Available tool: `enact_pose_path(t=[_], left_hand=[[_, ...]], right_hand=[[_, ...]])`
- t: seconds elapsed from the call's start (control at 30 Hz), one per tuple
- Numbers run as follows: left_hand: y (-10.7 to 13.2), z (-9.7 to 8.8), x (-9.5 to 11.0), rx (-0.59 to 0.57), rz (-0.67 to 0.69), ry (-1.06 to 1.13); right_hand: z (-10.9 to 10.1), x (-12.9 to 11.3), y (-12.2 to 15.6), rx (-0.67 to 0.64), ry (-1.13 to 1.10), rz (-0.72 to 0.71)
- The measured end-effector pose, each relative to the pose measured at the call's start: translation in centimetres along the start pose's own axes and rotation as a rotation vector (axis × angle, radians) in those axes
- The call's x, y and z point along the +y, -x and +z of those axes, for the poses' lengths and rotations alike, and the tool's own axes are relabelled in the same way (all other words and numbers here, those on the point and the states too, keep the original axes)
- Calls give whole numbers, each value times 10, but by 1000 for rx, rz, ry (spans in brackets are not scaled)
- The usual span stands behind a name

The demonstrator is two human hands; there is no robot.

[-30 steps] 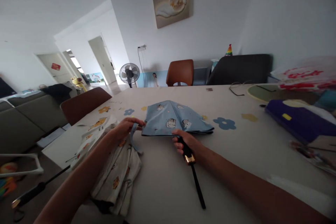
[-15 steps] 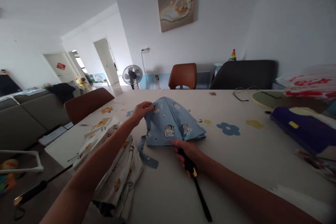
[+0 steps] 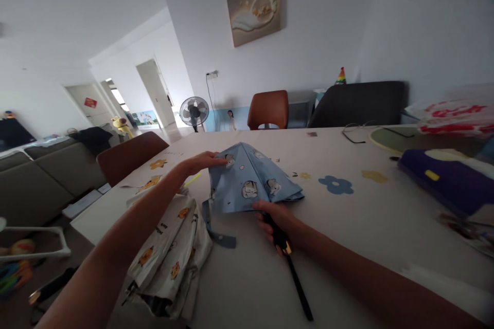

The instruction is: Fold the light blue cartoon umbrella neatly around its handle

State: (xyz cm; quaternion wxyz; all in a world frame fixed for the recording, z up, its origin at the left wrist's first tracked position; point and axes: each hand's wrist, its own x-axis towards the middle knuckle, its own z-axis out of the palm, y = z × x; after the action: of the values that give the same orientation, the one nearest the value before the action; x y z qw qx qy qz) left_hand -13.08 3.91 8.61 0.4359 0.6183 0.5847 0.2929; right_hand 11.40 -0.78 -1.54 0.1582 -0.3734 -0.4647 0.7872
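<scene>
A light blue folding umbrella (image 3: 250, 180) with cartoon animal prints lies on the table in front of me, its canopy gathered into a cone. My right hand (image 3: 276, 218) is closed around its black handle (image 3: 281, 240), whose wrist strap (image 3: 299, 288) trails toward me. My left hand (image 3: 200, 161) pinches the blue canopy near its upper left fold. The umbrella's blue closing strap (image 3: 216, 231) hangs loose on the table. A white umbrella with orange prints (image 3: 170, 257) lies beside my left forearm.
The table (image 3: 347, 216) has flower decals. A purple box (image 3: 443, 180), a plastic bag with red print (image 3: 455, 113) and eyeglasses (image 3: 353, 133) sit at the right. Brown chairs (image 3: 268, 108) stand at the far side and the left (image 3: 127, 151). A fan (image 3: 194, 111) stands behind.
My left hand let go of the blue strap and moved up onto the canopy's upper left fold. The canopy rose into a cone. My right hand kept hold of the handle.
</scene>
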Motion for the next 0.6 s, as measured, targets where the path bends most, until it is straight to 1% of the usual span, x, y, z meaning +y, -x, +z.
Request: enact_pose_path(t=[0.03, 0.1, 0.17, 0.2, 0.27, 0.3, 0.37, 0.47, 0.5, 0.6], left_hand=[[6, -1, 0, -19, 10, -17], [17, -2, 1, -49, 76, -67], [24, -5, 4, -49, 137, -167], [26, -8, 5, -30, 137, -228], [27, -16, 6, 26, 68, -311], [28, -20, 6, 39, 21, -310], [28, -24, 4, 16, -31, -209], [27, -21, 2, -42, 9, -22], [26, -19, 1, -58, 25, -15], [23, -16, 0, -78, 29, -119]], right_hand=[[0, -1, 0, -3, 1, 10], [0, -2, 0, -15, 4, 25], [-1, -2, 1, -26, -1, 28], [-1, -2, 1, -27, -9, 29], [0, -3, 1, -26, -31, 30], [0, -3, 1, -24, -38, 29], [0, -4, 1, -20, -35, 33], [2, -4, 3, -6, -30, 51], [3, -5, 4, 4, -35, 57], [4, -7, 7, 10, -58, 63]])
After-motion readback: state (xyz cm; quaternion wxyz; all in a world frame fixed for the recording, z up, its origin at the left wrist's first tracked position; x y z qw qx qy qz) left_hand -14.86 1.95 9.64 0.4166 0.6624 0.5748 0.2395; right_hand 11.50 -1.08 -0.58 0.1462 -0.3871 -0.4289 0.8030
